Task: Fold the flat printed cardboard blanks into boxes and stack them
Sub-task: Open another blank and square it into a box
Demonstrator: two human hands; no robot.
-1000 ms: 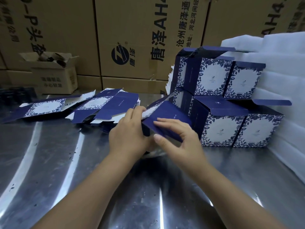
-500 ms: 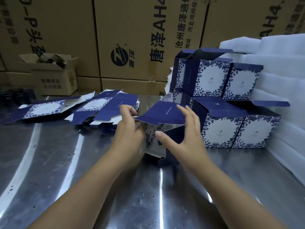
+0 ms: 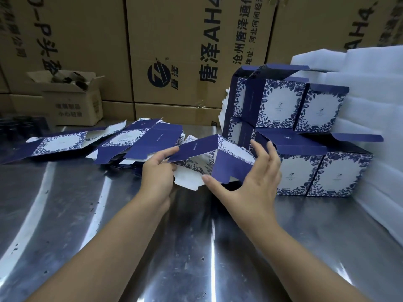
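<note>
A half-opened navy and white floral box blank point(image 3: 209, 158) hangs just above the steel table point(image 3: 65, 214), tilted, with its white inner flaps hanging below. My left hand point(image 3: 158, 177) grips its left edge, thumb on the navy panel. My right hand point(image 3: 250, 182) spreads round its right side, thumb under the navy flap and fingers straight behind the floral panel. A heap of flat blanks point(image 3: 139, 142) lies behind on the left. Several folded boxes point(image 3: 294, 136) with open lids stand stacked in two layers on the right.
One separate flat blank point(image 3: 58, 144) lies at far left. White foam sheets point(image 3: 375, 118) rise along the right edge. Large brown cartons point(image 3: 174, 51) wall off the back, with a small open carton point(image 3: 72, 101) at back left.
The blank has opened from a flat sleeve into a tilted square tube and turned, so a floral panel now faces up. My right hand slid from on top to its right side.
</note>
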